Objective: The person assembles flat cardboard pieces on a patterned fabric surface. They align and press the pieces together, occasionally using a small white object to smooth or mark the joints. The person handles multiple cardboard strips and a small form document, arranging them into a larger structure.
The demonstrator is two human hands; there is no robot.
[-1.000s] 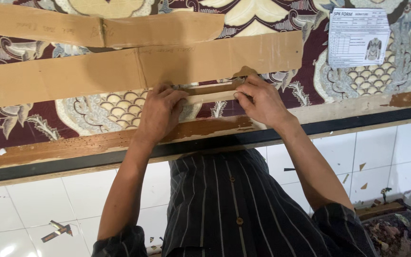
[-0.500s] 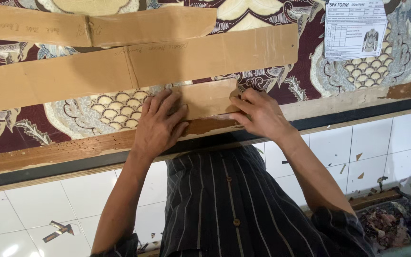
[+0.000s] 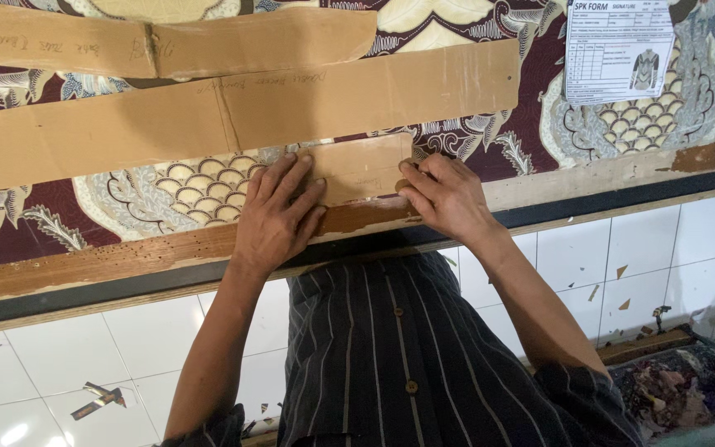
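A small cardboard pattern piece (image 3: 363, 168) lies on dark red patterned fabric (image 3: 35, 217) close to the table's wooden front edge (image 3: 109, 263). My left hand (image 3: 276, 217) rests flat across its left end and the fabric, fingers spread and holding nothing. At its right end, my right hand (image 3: 450, 199) has its fingers curled, pinching the piece's edge. Whether a small marker is in those fingers cannot be told. Just above the hands lies a long cardboard strip (image 3: 233, 116), with another strip (image 3: 167, 41) above that.
A white printed paper sheet (image 3: 620, 50) lies on the fabric at the upper right. Below the table edge are a white tiled floor (image 3: 142, 348) with scattered scraps and a heap of fabric offcuts (image 3: 680, 389) at the lower right. My striped shirt fills the lower middle.
Both hands slid the small cardboard piece slightly down toward the table edge. My left hand went from gripping it to lying flat. A thin dark stick along its top is gone from sight.
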